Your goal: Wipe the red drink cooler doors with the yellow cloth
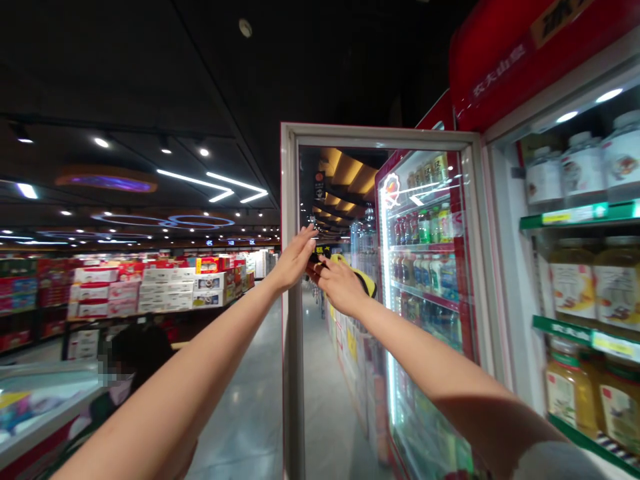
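An open glass cooler door [289, 373] stands in front of me, its pale frame upright. My left hand [295, 260] lies with stretched fingers against the door's left frame and the glass edge, holding nothing visible. Just to its right, my right hand [341, 283] is at the glass with bent fingers over a yellow cloth [369, 283] with a black edge. Part of the cloth shows behind that hand; the palm side is hidden. Fingertips of both hands are close together.
At right, the red-topped cooler [500, 73] holds bottles on green-edged shelves [565, 217]. Stacked boxes [167, 287] stand at left. A person's dark-haired head [143, 353] is low left, beside a freezer chest [55, 407]. Another lit cooler shows in the glass.
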Available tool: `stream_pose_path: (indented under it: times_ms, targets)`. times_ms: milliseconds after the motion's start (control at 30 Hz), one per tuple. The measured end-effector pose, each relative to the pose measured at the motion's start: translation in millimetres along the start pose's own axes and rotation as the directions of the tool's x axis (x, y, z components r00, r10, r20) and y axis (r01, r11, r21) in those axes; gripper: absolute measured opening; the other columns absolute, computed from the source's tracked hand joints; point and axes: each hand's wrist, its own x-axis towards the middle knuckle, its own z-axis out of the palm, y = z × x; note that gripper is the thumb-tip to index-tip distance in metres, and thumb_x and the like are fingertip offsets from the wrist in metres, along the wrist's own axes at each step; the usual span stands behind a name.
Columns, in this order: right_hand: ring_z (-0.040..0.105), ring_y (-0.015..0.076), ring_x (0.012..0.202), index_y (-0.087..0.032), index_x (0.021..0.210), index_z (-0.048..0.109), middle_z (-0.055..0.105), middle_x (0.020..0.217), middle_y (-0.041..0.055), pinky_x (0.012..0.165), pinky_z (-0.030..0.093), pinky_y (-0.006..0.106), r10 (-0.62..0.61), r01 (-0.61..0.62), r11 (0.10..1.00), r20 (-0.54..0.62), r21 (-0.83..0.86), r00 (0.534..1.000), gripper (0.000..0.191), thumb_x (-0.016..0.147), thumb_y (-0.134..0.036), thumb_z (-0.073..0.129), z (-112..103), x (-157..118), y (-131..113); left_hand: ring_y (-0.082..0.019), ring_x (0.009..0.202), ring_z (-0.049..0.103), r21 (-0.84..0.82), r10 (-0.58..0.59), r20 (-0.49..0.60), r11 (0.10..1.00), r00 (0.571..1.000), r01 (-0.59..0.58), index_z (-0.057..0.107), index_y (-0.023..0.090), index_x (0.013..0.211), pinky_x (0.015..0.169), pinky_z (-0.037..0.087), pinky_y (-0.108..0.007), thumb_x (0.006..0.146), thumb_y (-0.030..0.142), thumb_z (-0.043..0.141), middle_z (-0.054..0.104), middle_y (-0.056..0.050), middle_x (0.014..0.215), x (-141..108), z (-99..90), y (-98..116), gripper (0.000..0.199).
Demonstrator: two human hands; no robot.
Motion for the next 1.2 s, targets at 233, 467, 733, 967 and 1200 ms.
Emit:
stream_pose_path:
  times_ms: [233,467,733,967,1200]
  targets:
    - [0.047,0.0205,0.140,-0.025,0.136,0.061,0.060,0.145,0.0024,0.110,0.045,0.043,-0.338,0.338,0.941,0.026,-0.015,0.941,0.038,0.104,-0.019,0.041,60.5,-69.2,-35.7,-0.023,0.155,0.019,0.222,0.095,0.192,0.965,0.977,-0.137,0.045,0.015,0.148,0.127,0.014,-0.048,0.100,0.060,0.023,0.029,-0.012,0.165,-18.6,-5.6,-1.7,0.069]
    - [0.044,0.0257,0.140,-0.021,0.139,0.057,0.058,0.147,0.0055,0.105,0.048,0.047,-0.207,0.201,0.975,-0.070,-0.090,0.976,0.039,0.104,-0.018,0.041,57.2,-58.7,-25.9,-0.023,0.156,0.016,0.311,0.125,0.197,0.933,0.972,-0.183,0.038,0.018,0.152,0.127,0.015,-0.050,0.102,0.054,0.023,0.024,-0.011,0.167,-28.0,-3.4,-0.3,0.064]
    - [0.037,0.0226,0.146,-0.031,0.142,0.055,0.052,0.153,0.0004,0.112,0.040,0.047,-0.160,0.154,0.984,-0.068,-0.087,0.985,0.044,0.100,-0.018,0.048,40.7,-61.7,-12.8,-0.023,0.157,0.013,0.385,0.144,0.182,0.900,0.973,-0.206,0.036,0.017,0.154,0.127,0.013,-0.050,0.103,0.055,0.020,0.024,-0.009,0.167,-32.0,1.2,2.3,0.066]
    - [0.031,0.0288,0.149,-0.024,0.155,0.040,0.040,0.161,0.0045,0.112,0.038,0.049,0.649,-0.685,0.728,-0.341,0.019,0.681,0.061,0.095,-0.011,0.040,20.3,-75.5,19.9,-0.022,0.156,0.018,0.514,0.211,0.127,0.821,0.969,-0.246,0.031,0.019,0.157,0.127,0.013,-0.048,0.104,0.047,0.026,0.025,-0.008,0.166,-39.7,9.7,5.8,0.060]
    - [0.021,0.0247,0.154,-0.032,0.155,0.037,0.035,0.164,-0.0021,0.113,0.038,0.047,0.276,-0.286,0.956,-0.130,-0.064,0.952,0.064,0.094,-0.014,0.045,9.1,-77.9,8.8,-0.023,0.153,0.025,0.597,0.357,-0.090,0.767,0.930,-0.236,0.023,0.026,0.160,0.127,0.016,-0.048,0.102,0.038,0.039,0.027,-0.007,0.165,-44.8,22.3,22.1,0.061]
